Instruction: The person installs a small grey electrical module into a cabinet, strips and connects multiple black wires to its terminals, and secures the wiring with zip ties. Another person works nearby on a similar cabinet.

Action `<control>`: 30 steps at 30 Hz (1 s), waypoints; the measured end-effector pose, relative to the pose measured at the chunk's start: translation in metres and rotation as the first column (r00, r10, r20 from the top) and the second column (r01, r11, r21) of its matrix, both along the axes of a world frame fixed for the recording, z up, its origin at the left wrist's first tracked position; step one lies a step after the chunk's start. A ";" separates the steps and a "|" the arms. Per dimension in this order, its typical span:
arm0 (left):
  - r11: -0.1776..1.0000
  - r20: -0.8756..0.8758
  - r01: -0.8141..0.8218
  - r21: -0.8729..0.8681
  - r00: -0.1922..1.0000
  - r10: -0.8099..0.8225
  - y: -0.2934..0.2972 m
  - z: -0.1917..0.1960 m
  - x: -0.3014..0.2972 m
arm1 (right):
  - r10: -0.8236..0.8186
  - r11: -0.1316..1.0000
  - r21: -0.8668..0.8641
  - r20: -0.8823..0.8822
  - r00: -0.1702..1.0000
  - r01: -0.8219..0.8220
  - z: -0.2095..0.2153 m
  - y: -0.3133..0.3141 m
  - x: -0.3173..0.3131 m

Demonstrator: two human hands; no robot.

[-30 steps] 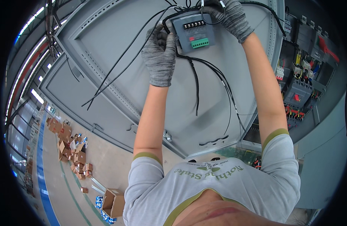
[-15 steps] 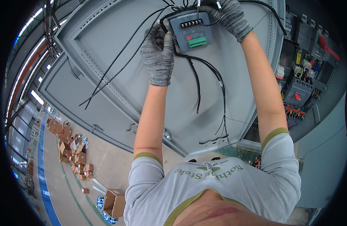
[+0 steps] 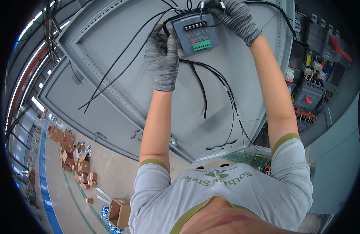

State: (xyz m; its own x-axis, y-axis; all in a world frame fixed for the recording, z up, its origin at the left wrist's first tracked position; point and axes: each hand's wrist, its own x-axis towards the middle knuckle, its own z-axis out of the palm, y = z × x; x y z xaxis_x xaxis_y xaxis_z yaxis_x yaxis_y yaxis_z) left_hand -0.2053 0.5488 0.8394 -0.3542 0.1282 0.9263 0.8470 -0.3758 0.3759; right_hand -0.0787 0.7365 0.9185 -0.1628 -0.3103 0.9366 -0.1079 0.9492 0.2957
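Note:
A grey box-shaped electrical module with a dark terminal strip and a green terminal block sits on the grey metal door panel. My left hand, in a grey knitted glove, is closed at the module's left edge, thumb and fingers on the black wire bundle that runs round it. At the upper right corner my gloved right hand has its fingers curled round black wires; its fingertips are partly hidden. A looped wire with white sleeves hangs beside them. Loose black wires trail below the module.
To the right, an open cabinet holds breakers, coloured wires and a red handle. Two long wire ends hang across the door's left part. Cardboard boxes lie on the floor at lower left.
The module and both hands have shifted slightly left in view. The trailing wire ends below have swung to the right. Both hands keep their places at the module.

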 end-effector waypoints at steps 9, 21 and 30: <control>0.997 0.076 0.068 0.036 0.995 -0.071 0.004 0.004 -0.013 | -0.015 0.998 0.051 -0.126 0.992 0.022 -0.023 0.026 -0.015; 0.990 -0.001 -0.135 0.039 0.991 0.136 0.008 0.006 0.005 | -0.500 0.858 -0.285 -0.272 0.822 0.427 -0.039 0.096 0.066; 0.991 -0.001 -0.132 0.040 0.991 0.132 0.007 0.009 0.004 | -0.545 0.838 -0.201 -0.246 0.802 0.508 -0.030 0.104 0.090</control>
